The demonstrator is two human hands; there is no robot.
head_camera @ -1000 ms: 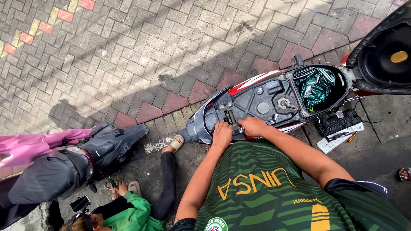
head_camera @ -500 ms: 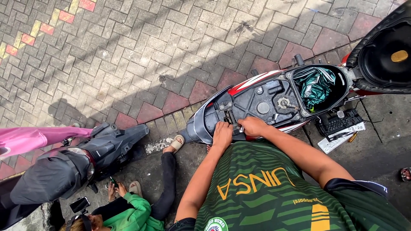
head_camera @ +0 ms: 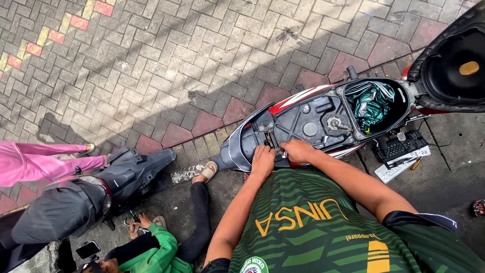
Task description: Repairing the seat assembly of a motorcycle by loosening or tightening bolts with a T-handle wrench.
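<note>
Hands first: the left hand [head_camera: 263, 161] lies knuckles-up on the black inner panel [head_camera: 303, 121] of a scooter [head_camera: 283, 108], fingers curled down over a small fitting at the panel's front edge, and the right hand [head_camera: 298, 150] is just beside it, fingers bent and pinching at the same spot. What exactly they grip is too small to tell.

As for progress, the seat [head_camera: 457, 65] is already swung up and open at the right, and the storage bin under it holds a crumpled green bag [head_camera: 371, 101]. The black panel sits in its place on the frame, so by my reading the work at the fitting is under way, not finished. A licence plate [head_camera: 404, 164] lies on the ground beside the scooter (near a small black part). Another person in a green top [head_camera: 151, 250] crouches low at the left beside a second scooter [head_camera: 101, 187].
</note>
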